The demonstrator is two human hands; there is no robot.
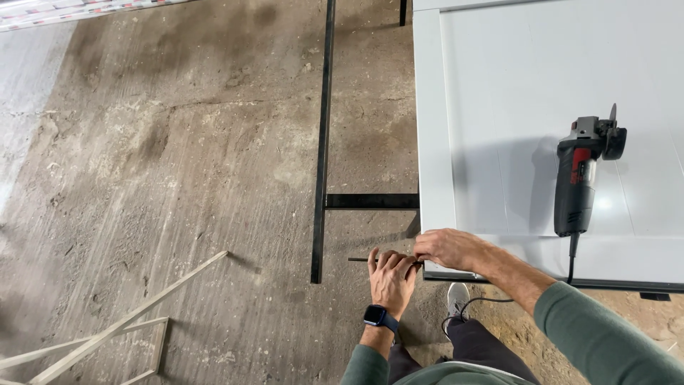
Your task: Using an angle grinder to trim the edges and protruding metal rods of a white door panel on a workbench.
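My left hand (390, 276), with a dark watch on the wrist, is curled around a thin dark metal rod (358, 259) whose end sticks out to the left, just below the near left corner of a white panel (434, 142). My right hand (447, 248) rests on that corner's edge, fingers bent, touching the panel next to my left hand. A red, black and grey angle grinder (578, 178) lies on the panel at the right, its cable running off the near edge.
A black metal frame (322, 142) stands under and left of the panel on the stained concrete floor. Pale thin bars (121, 324) lie at the lower left. My shoe (457, 295) and the looped cable are below the panel edge.
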